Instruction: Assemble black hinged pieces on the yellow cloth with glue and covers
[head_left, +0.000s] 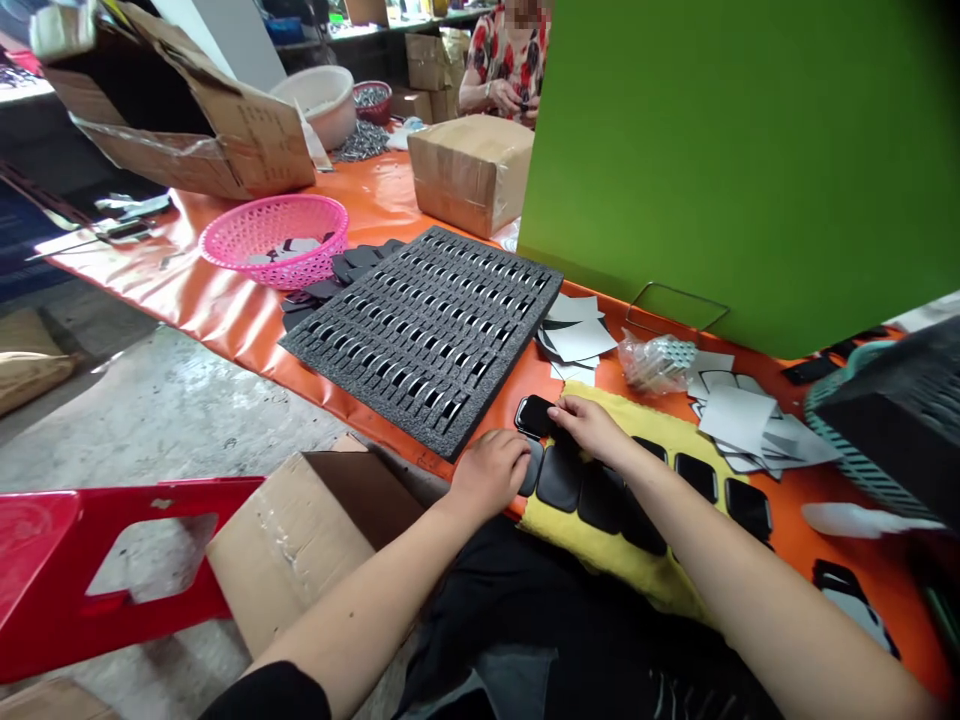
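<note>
While R hand (591, 428) pinches blk rounded-square plate (535, 414), L hand (489, 470) curls near yellow cloth (651, 578); L grip unclear.

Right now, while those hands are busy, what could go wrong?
The black piece might slip: the right hand seems to have its grip on just one edge. The right forearm could nudge the dark pieces on the yellow cloth. A corner of the foam tray lies near the edge of the orange table, so a bump might send it over.
</note>
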